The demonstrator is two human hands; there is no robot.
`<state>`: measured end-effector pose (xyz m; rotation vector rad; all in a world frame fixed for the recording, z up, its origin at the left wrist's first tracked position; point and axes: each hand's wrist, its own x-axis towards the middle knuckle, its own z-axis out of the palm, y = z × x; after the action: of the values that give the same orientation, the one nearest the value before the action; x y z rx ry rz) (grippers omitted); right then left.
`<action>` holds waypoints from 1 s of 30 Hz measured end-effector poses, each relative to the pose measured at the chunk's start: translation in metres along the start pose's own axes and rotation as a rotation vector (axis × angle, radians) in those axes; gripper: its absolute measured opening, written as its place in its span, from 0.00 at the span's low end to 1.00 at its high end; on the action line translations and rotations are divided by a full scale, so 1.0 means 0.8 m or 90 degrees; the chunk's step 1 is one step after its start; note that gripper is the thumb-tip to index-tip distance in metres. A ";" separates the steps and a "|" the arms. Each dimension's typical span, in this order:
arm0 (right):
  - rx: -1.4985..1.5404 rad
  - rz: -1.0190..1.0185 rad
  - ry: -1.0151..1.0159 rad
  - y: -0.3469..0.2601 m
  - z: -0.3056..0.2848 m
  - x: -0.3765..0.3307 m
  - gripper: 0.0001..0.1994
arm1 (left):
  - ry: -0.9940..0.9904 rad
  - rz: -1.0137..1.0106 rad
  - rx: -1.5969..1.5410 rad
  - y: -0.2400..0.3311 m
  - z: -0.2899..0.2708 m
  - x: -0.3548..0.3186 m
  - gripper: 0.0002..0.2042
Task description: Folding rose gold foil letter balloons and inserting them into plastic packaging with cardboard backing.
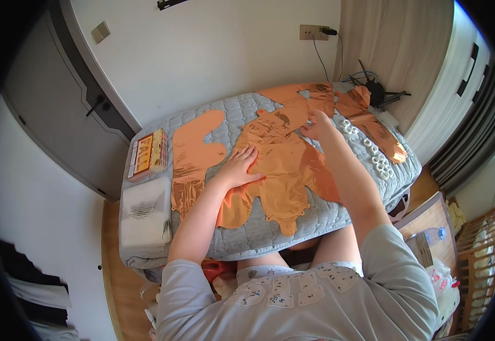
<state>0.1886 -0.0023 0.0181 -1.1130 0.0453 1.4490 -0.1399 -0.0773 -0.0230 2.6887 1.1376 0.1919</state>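
Note:
Several flat, uninflated foil balloons in shiny orange lie spread over a grey quilted cover (247,241). My left hand (240,168) rests with fingers spread on the large crumpled foil balloon (279,165) in the middle. At that balloon's far right edge, my right hand (315,125) has its fingers curled together and pinches the foil. Left of my left hand lies another flat foil balloon (193,145), with rounded lobes. More orange foil (381,128) stretches along the far right side of the cover.
Several small white rolls (375,153) line the right side. At the left are a red and yellow box (148,153) and a white plastic packet (145,216). A black router (377,94) with cables stands at the far right corner. A door (65,96) is at left.

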 end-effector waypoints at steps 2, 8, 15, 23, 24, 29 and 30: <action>0.007 0.012 0.089 0.008 0.016 -0.002 0.20 | -0.012 -0.010 -0.002 0.003 -0.002 -0.002 0.49; -0.205 0.017 0.150 0.008 0.031 0.024 0.20 | -0.010 -0.015 0.003 0.003 -0.004 -0.003 0.51; -0.380 -0.025 0.109 0.001 0.028 0.090 0.23 | 0.006 0.008 0.002 0.004 0.000 0.008 0.54; -0.632 -0.339 0.167 0.093 0.078 -0.016 0.52 | 0.004 -0.021 0.020 -0.016 0.006 -0.018 0.53; -0.634 -0.340 0.167 0.093 0.077 -0.017 0.52 | 0.006 -0.022 0.017 -0.015 0.006 -0.017 0.53; -0.557 -0.309 0.017 0.058 0.048 0.024 0.49 | 0.020 0.019 0.017 0.006 0.001 0.005 0.50; -0.559 -0.308 0.020 0.058 0.046 0.029 0.49 | 0.018 0.019 0.014 0.007 0.001 0.006 0.50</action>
<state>0.1358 0.0257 -0.0028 -1.6942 -0.8540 1.0020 -0.1327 -0.0772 -0.0219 2.7323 1.1139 0.2253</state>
